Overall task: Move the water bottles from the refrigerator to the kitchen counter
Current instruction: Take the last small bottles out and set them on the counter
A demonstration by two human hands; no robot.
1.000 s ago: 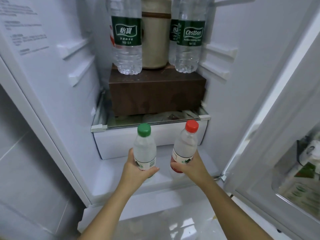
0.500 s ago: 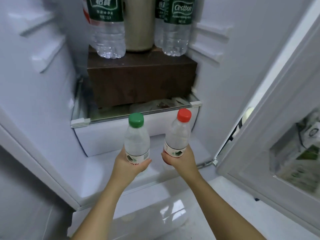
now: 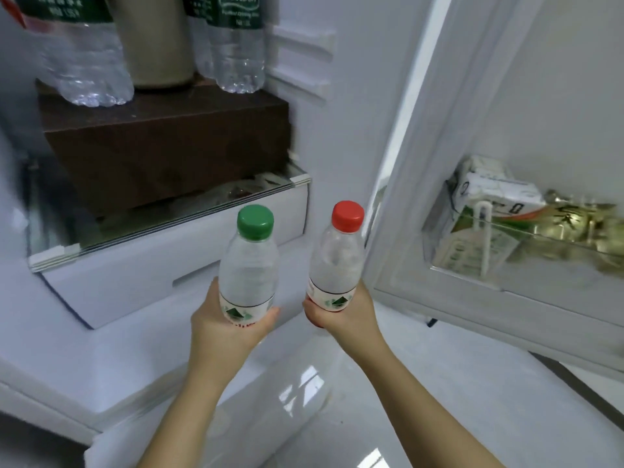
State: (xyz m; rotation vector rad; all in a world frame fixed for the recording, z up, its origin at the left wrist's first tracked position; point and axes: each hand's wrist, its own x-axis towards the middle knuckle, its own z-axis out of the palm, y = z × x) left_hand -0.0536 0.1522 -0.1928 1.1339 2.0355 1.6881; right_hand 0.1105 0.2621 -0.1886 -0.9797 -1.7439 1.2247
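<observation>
- Nearest the camera, the left hand point(image 3: 224, 327) grips a green-capped water bottle point(image 3: 249, 265), with fingers and thumb curled round its labelled base.
- Just beside it, the right hand point(image 3: 341, 315) wraps the base of a red-capped water bottle point(image 3: 336, 261). Both bottles are upright, apart, and held before the open refrigerator point(image 3: 337, 146).
- Behind them, a white drawer point(image 3: 152, 271) sits under a glass shelf point(image 3: 169, 221).
- Farther back, a brown box point(image 3: 162, 146) bears large bottles point(image 3: 236, 55) and a beige canister point(image 3: 158, 45).
- Rightward, the door bin point(image 3: 540, 251) holds cartons point(image 3: 489, 194).
</observation>
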